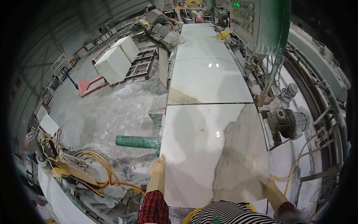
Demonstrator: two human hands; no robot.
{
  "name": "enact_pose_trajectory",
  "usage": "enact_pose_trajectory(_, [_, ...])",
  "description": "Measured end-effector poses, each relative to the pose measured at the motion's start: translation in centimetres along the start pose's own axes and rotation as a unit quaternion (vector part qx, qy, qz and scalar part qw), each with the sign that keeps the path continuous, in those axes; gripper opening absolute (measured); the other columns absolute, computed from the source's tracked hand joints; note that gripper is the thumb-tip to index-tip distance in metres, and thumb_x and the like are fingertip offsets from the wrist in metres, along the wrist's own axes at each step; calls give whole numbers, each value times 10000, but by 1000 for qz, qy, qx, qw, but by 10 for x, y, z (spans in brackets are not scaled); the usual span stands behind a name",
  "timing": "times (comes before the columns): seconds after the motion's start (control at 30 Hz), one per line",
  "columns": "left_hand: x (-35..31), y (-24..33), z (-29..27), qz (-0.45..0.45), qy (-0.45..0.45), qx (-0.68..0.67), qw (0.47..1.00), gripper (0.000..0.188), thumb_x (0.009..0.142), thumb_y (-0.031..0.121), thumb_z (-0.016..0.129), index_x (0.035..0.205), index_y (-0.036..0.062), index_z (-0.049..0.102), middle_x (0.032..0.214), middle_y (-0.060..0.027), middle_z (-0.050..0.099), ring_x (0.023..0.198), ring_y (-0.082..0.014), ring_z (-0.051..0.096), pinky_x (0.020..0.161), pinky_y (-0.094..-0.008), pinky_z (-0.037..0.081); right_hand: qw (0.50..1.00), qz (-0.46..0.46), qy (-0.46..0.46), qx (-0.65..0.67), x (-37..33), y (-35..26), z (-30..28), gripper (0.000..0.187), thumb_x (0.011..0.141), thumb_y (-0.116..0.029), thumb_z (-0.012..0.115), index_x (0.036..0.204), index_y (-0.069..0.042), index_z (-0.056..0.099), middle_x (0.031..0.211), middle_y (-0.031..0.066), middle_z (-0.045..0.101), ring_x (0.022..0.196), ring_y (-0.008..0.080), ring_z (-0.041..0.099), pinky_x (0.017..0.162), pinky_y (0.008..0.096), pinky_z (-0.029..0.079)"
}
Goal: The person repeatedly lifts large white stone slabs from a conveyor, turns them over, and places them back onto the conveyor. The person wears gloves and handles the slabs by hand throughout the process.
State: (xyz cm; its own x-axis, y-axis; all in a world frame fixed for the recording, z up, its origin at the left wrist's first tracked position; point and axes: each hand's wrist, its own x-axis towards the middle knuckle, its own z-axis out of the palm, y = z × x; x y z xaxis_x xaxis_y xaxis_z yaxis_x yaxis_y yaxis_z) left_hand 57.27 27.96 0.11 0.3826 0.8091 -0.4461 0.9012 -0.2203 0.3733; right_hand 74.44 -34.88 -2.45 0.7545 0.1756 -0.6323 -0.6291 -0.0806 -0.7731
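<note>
A polished white marble slab (192, 149) with a grey-beige veined area on its right side lies flat in front of me. My left hand (157, 175), in a pale yellow glove, grips the slab's left edge, its fingers partly hidden. At the opposite edge my right hand (273, 192), gloved alike, holds the slab near its near right corner, fingertips on the top. Just beyond, a second marble slab (209, 80) lies in line, a narrow dark gap between the two.
A control panel (244, 18) with green lights hangs at the upper right, above a motor (294, 123). Left of the line are a green cylinder (136, 142), a yellow hose (106, 168), stacked white slabs (115, 63) and a red pallet jack (89, 86). Another motor unit (164, 31) stands farther along.
</note>
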Motion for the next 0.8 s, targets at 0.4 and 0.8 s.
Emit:
enact_pose_trajectory(0.4, [7,14,-1,6,-7,-15,1000,892,1139,756,307,1495,62,739,1550,-257,699,1474,-448,627,1240,-524,476,1000,1,-14,27,25,8,-14,592,998,-182,910,1505,7,669,1290,75,776,1142,220,742,1021,412,618])
enact_pose_trajectory(0.8, [24,0,7,10,-9,-28,1000,885,1149,762,323,1483,59,743,1462,-252,754,1370,-480,687,1160,-551,524,1000,-1,-1,31,28,-15,6,306,1019,-90,844,1297,2,755,1123,68,796,982,200,751,895,382,634])
